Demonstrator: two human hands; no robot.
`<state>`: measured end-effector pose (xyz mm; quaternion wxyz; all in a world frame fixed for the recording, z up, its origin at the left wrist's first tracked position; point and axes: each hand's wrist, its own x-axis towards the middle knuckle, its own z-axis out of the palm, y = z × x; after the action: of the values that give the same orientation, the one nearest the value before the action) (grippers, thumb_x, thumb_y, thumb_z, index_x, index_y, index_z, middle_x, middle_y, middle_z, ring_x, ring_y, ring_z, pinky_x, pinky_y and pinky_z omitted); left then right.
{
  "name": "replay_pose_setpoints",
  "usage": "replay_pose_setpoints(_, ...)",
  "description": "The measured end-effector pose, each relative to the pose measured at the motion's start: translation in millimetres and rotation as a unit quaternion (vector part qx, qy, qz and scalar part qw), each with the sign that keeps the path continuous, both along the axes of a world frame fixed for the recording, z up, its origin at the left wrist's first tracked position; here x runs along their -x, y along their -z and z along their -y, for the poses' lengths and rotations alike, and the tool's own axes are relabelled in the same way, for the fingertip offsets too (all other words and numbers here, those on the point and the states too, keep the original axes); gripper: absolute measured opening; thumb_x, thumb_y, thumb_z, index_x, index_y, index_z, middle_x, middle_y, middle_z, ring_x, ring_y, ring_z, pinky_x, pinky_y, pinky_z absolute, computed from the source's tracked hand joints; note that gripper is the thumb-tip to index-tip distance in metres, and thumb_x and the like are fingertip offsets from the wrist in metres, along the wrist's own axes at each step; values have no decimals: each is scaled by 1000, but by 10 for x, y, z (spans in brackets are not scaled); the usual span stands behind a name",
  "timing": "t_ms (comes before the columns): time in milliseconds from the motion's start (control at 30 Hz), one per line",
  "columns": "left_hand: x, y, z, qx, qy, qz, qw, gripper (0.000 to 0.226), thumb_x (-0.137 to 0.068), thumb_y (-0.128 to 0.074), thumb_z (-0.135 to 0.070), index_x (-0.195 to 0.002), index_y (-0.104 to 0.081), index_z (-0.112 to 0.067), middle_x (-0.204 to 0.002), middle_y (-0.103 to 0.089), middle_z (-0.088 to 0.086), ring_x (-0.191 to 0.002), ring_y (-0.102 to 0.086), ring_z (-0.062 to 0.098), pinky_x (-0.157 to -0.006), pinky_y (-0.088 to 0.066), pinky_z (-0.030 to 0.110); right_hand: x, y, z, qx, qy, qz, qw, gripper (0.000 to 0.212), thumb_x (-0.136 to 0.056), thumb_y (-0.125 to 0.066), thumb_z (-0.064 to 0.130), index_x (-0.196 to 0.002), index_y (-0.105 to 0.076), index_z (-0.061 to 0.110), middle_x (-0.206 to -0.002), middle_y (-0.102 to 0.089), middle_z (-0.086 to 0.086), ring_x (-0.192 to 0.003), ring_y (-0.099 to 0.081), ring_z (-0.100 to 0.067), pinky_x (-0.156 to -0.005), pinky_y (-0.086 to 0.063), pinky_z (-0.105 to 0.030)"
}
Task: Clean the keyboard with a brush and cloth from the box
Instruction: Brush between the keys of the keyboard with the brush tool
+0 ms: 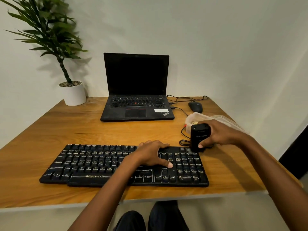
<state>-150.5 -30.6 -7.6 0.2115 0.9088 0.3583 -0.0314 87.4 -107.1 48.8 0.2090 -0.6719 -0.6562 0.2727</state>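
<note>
Keyboard (83,164) lies lower centre on the desk (50,130). Left hand (150,155) rests flat on its keys, likely steadying it. Right hand (221,134) grips a black tool (199,135), presumably the brush, at its upper-right corner; box (194,117) behind

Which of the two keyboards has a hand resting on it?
The separate black keyboard in front: the left hand lies across its keys. The laptop behind it has nothing touching its built-in keys.

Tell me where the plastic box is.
Head view: the clear plastic box sits at the right of the table, between the mouse behind it and the right hand, gripping a black device, in front.
</note>
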Motion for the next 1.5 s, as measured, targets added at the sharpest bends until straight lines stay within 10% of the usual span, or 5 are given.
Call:
replay_pose_setpoints(467, -11, -29, 7, 2, 3, 0, 1000, 83, -79, -64, -55, -148, -25, -28, -149, -34, -3, -137, -27, 22, -111, -19, 42, 155, 150, -116, -136, 56, -37, 988, 57, -62, -84, 13, -111, -56, 15, -103, -62, 0, -98, -58, -13, -79, -45, -19)
replay_pose_setpoints(1500, -2, 44, -19, -19, 6, 12, 1000, 83, -80, -60, -58, -148, -23, -29, -148, -35, -3, -134, -29, 20, -108, -19, 38, 85, 162, 62, -122, 79, -15, 989, 57, -63, -84, 13, -111, -53, 18, -100, -59, 5, -97, -53, -13, -80, -43, -21)
